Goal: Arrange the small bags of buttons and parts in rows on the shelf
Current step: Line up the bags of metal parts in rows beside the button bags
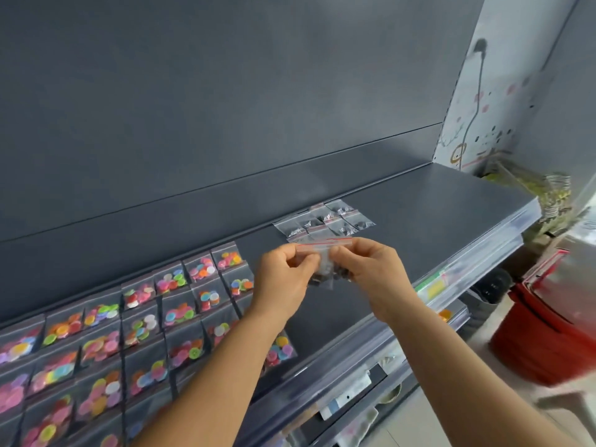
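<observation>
Both hands hold small clear zip bags with a red seal strip [324, 253] above the dark grey shelf [435, 214]; dark parts fill their lower end. My left hand [285, 279] pinches the left top corner, my right hand [371, 272] the right side. Just beyond the hands, several bags of dark parts [325, 221] lie flat in two short rows near the shelf's back. On the shelf's left part lie rows of bags of coloured buttons [135, 327], partly hidden by my left forearm.
The shelf's front edge carries a clear price rail [477, 262]. A lower shelf [371, 391] with labels shows beneath it. To the right stand a stack of red buckets [548, 337] and cluttered goods by a decorated wall [483, 108]. Bare shelf surface stretches right of the dark bags.
</observation>
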